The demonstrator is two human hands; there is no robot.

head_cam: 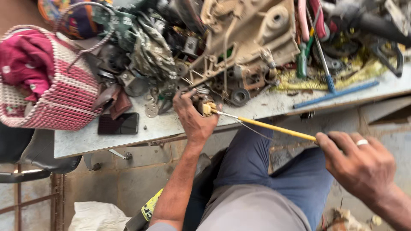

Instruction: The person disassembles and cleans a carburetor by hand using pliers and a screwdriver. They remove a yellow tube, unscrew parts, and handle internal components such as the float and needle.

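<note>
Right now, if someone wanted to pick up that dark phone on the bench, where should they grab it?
Probably by the two long edges of the phone, coming straight down from above. It lies flat, screen up, near the bench front edge, with bare surface along both long sides; the basket crowds its left end.

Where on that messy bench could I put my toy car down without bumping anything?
Bare bench top lies along the front edge, below the black phone and beside the pink woven basket. Another strip runs under the blue-handled tool. Behind the left hand, engine parts crowd everything.
</note>
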